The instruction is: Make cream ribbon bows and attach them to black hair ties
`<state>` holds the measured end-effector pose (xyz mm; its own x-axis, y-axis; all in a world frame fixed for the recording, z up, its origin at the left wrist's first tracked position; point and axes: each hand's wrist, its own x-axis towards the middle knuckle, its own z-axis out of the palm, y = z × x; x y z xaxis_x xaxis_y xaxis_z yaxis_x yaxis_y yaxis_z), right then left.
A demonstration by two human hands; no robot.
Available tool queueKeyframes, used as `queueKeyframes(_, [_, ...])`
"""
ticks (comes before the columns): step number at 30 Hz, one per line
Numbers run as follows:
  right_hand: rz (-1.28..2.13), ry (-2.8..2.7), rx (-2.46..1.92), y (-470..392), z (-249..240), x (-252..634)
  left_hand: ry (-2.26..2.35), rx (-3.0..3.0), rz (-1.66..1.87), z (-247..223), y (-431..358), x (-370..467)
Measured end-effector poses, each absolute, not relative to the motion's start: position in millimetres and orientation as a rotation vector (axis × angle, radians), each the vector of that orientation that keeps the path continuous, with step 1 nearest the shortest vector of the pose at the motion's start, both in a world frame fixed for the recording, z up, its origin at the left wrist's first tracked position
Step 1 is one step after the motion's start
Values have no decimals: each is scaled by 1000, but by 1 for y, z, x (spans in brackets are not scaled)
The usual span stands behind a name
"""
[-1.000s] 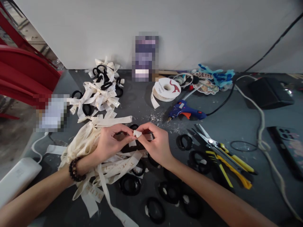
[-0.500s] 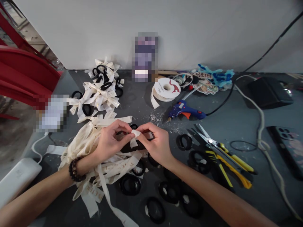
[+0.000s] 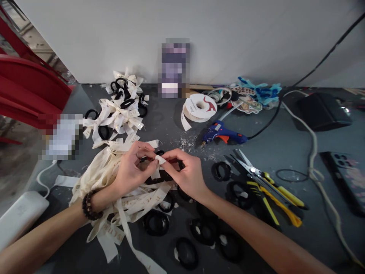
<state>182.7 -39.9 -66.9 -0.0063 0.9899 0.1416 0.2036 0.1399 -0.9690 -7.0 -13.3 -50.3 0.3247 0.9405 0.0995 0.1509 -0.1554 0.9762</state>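
Between the fingertips of my left hand (image 3: pixel 136 163) and my right hand (image 3: pixel 186 171) is a small white piece of ribbon (image 3: pixel 160 159), pinched from both sides. A black hair tie (image 3: pixel 159 153) shows just behind the fingers; whether the ribbon wraps it I cannot tell. Under and beside my left hand lies a heap of cream printed ribbon (image 3: pixel 97 167). Below my hands are several black hair ties (image 3: pixel 186 254), some with a white patch on them. Finished-looking ribbon bows on black ties (image 3: pixel 119 114) are piled at the back left.
A ribbon spool (image 3: pixel 199 108) and a blue glue gun (image 3: pixel 222 133) stand behind my hands. Scissors (image 3: pixel 256 175) with yellow handles lie at the right, near a phone (image 3: pixel 342 175). At left are a white power bank (image 3: pixel 24 217) and a red chair (image 3: pixel 28 83).
Both hands have shifted very slightly left, still pinching the ribbon. The ribbon piece has turned between the fingers, and its hanging end shows less.
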Motion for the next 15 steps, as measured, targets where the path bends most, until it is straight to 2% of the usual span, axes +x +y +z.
queueKeyframes(15, [926,-1396,-1288,-40,-66,183,1112,1736,1033,-58,-9,-9])
